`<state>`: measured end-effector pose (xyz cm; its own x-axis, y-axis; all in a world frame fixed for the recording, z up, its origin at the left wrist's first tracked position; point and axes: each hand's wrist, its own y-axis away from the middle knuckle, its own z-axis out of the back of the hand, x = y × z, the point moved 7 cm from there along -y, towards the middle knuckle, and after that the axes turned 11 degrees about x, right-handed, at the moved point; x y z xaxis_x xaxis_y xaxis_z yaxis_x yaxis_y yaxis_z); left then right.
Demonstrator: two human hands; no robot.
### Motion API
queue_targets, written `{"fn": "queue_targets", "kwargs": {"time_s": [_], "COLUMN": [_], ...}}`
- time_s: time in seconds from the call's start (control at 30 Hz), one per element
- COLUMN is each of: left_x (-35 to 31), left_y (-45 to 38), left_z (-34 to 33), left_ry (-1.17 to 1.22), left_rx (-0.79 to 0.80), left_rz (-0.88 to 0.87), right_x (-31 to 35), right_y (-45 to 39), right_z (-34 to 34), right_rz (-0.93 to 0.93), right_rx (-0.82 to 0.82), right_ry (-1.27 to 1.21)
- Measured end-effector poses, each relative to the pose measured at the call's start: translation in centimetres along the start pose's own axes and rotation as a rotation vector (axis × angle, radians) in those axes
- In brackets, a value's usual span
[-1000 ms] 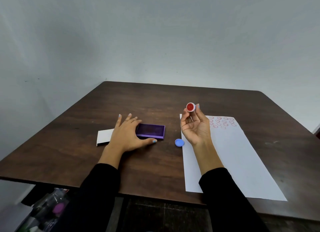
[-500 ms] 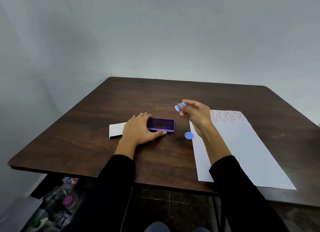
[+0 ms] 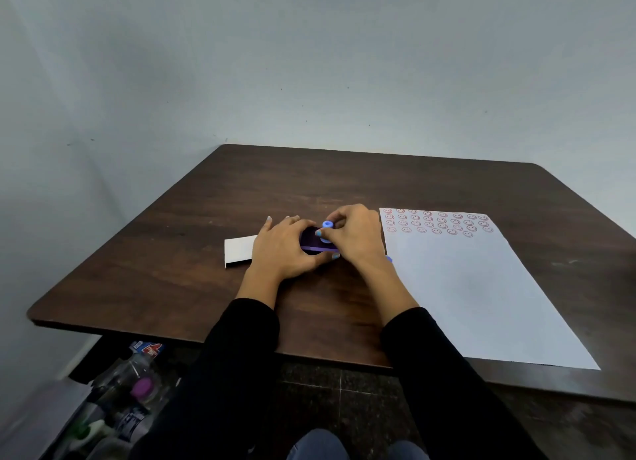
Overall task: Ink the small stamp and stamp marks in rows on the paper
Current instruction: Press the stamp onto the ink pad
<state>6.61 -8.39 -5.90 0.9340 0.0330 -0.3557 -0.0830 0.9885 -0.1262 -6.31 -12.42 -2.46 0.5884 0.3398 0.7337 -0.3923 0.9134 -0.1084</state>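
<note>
My right hand point(image 3: 356, 236) pinches the small blue stamp point(image 3: 327, 225) and holds it face down on the purple ink pad point(image 3: 315, 241). My left hand point(image 3: 285, 249) lies flat over the pad's left end, its thumb along the pad's front edge. To the right lies the white paper point(image 3: 475, 287), with rows of red smiley marks point(image 3: 437, 223) across its far end. The stamp's blue cap point(image 3: 389, 259) peeks out beside my right wrist, mostly hidden.
A white card sleeve point(image 3: 237, 251) lies left of the pad, partly under my left hand. All of it rests on a dark wooden table point(image 3: 155, 263). Bottles and clutter point(image 3: 127, 390) stand on the floor beneath the table's left front corner.
My right hand turned the stamp over from face up and brought it left and down onto the ink pad. My left hand stayed on the pad. The view tilted lower.
</note>
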Motion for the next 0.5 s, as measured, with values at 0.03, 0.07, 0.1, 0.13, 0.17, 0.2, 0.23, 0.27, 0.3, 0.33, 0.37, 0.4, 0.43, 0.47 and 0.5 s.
{"fn": "queue_targets", "kwargs": {"time_s": [0.03,0.07,0.1,0.13,0.17,0.2,0.23,0.27,0.3,0.33,0.37,0.4,0.43,0.47,0.5], "left_x": [0.0,0.01,0.02,0.06,0.08,0.07,0.06,0.04,0.03,0.03,0.02,-0.01,-0.05,-0.1,-0.17], "left_y": [0.03,0.02,-0.01,-0.04,-0.08,-0.08,-0.07,-0.06,-0.06,-0.05,0.0,0.03,0.1,0.17,0.23], "left_z": [0.01,0.01,-0.04,-0.08,-0.13,-0.14,-0.12,-0.1,-0.07,-0.05,-0.05,0.01,0.05,0.13,0.2], "left_ry": [0.008,0.013,0.016,0.018,0.023,0.028,0.032,0.035,0.038,0.042,0.047,0.051,0.053,0.054,0.058], "left_rx": [0.001,0.005,0.01,0.014,0.014,0.011,0.011,0.013,0.017,0.022,0.025,0.025,0.022,0.015,0.006], "left_rz": [0.002,0.004,0.006,0.007,0.008,0.007,0.007,0.009,0.013,0.015,0.015,0.012,0.01,0.008,0.006], "right_x": [0.08,0.12,0.09,0.03,-0.03,-0.09,-0.09,-0.12,-0.1,-0.09,-0.05,0.03,0.07,0.09,0.11], "right_y": [0.07,0.08,0.07,0.01,-0.02,-0.02,-0.02,-0.03,-0.05,-0.07,-0.08,-0.15,-0.18,-0.26,-0.3], "right_z": [-0.1,-0.16,-0.19,-0.19,-0.16,-0.12,-0.08,-0.09,-0.13,-0.18,-0.22,-0.23,-0.25,-0.25,-0.27], "right_rz": [-0.003,-0.008,-0.013,-0.017,-0.02,-0.024,-0.027,-0.033,-0.04,-0.05,-0.059,-0.065,-0.071,-0.077,-0.082], "right_rx": [-0.001,-0.001,0.002,0.005,0.009,0.012,0.013,0.013,0.012,0.012,0.012,0.01,0.009,0.008,0.007], "right_ry": [0.022,0.031,0.033,0.03,0.025,0.016,0.005,-0.005,-0.011,-0.012,-0.008,-0.005,0.0,0.006,0.015]}}
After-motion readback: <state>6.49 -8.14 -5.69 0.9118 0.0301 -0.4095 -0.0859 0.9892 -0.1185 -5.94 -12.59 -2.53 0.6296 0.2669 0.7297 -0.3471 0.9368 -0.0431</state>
